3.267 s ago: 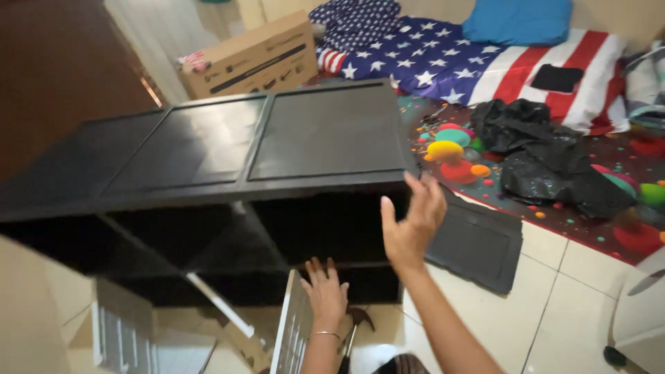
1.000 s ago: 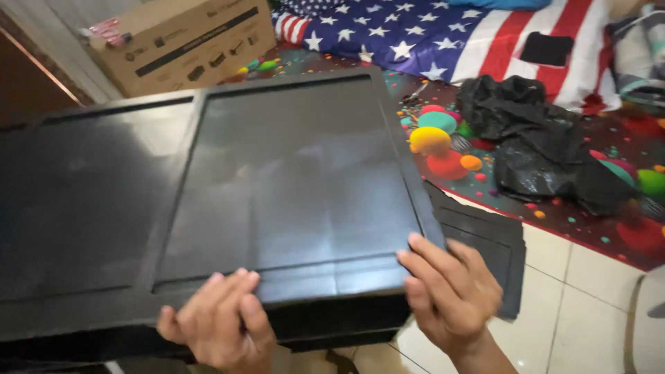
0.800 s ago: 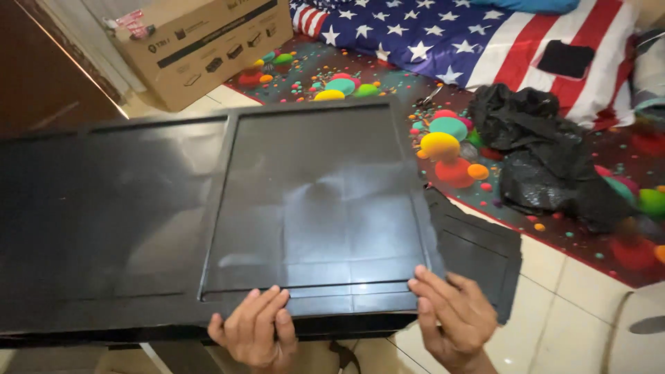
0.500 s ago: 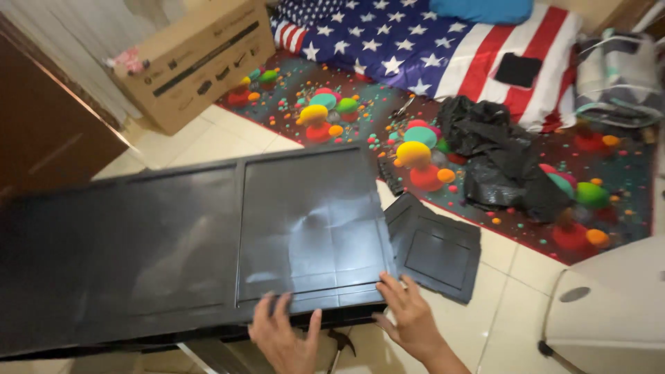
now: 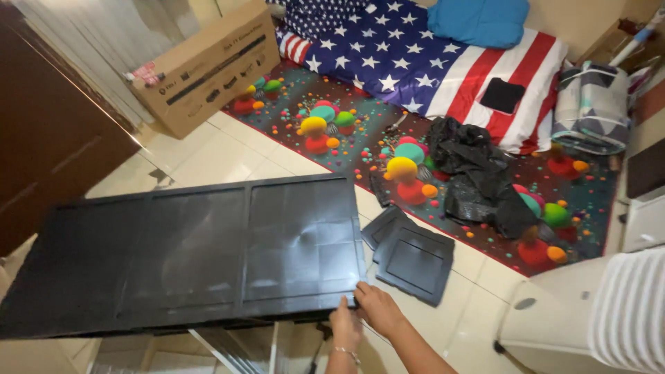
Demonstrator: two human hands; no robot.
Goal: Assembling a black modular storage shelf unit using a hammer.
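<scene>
A large black panelled board (image 5: 194, 256) is lying nearly flat across the left and centre of the frame, its long edge running from the far left toward the lower middle. Both hands are meeting at its near right corner, low in the centre of the frame. The left hand (image 5: 345, 324), wearing a thin bracelet at the wrist, is pressing up against the board's lower edge with its fingers tucked under, so it is gripping the board there. The right hand (image 5: 377, 308) is sitting just beside it at the very corner, fingers curled onto the edge, also closed on the board.

Just to the right of that corner, smaller black panels (image 5: 412, 253) are lying on the pale tiled floor (image 5: 228, 149), overlapping one another and apart from the board. Beyond them, a dark rug with bright mushroom shapes (image 5: 325, 125) is stretching across the middle of the frame, with a crumpled black plastic bag (image 5: 478, 176) sitting on it at centre right. A star-and-stripe blanket (image 5: 415, 55) is spreading across the top, a blue pillow (image 5: 485, 21) resting on it. A long cardboard box (image 5: 208, 66) is standing in the upper left, and a white ribbed appliance (image 5: 596, 318) is filling the lower right corner.
</scene>
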